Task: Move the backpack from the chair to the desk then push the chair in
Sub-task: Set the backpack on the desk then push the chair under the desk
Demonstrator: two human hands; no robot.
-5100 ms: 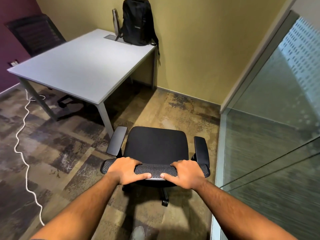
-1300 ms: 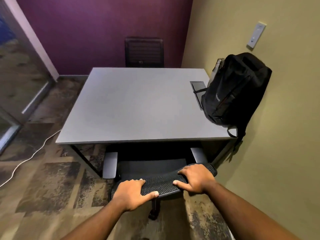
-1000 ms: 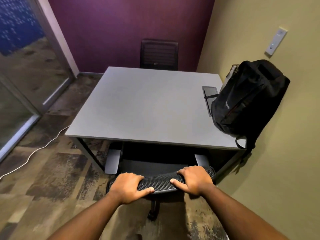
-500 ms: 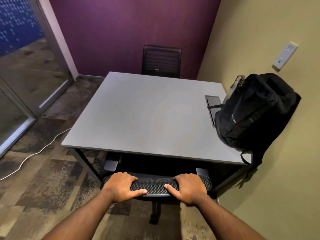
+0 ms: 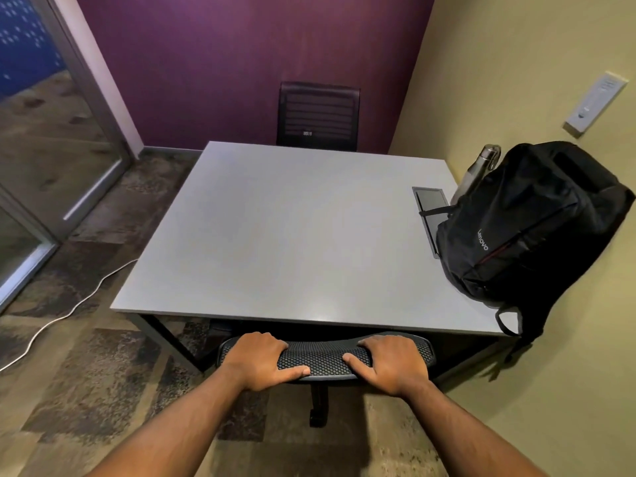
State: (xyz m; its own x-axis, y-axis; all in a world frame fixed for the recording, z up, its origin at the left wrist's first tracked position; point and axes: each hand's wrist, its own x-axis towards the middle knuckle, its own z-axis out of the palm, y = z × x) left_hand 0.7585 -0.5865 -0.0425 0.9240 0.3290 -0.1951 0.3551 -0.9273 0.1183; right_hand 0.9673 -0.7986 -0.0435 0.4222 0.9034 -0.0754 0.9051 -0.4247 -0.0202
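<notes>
The black backpack (image 5: 530, 225) stands upright on the right side of the grey desk (image 5: 292, 242), leaning on the olive wall, with a metal bottle (image 5: 476, 172) in its side pocket. The black chair (image 5: 325, 358) sits tucked under the desk's near edge; only the mesh top of its backrest and its base column show. My left hand (image 5: 258, 359) and my right hand (image 5: 390, 363) both grip that backrest top, thumbs toward me.
A second black chair (image 5: 318, 115) stands behind the desk against the purple wall. A cable hatch (image 5: 430, 204) is set in the desk beside the backpack. A white cable (image 5: 65, 313) trails over the floor on the left, near a glass partition (image 5: 44, 132). A wall switch (image 5: 595, 105) is upper right.
The chair has rolled further under the desk; its seat and armrests are now hidden beneath the top. Both hands stayed on the backrest and my view moved closer to the desk.
</notes>
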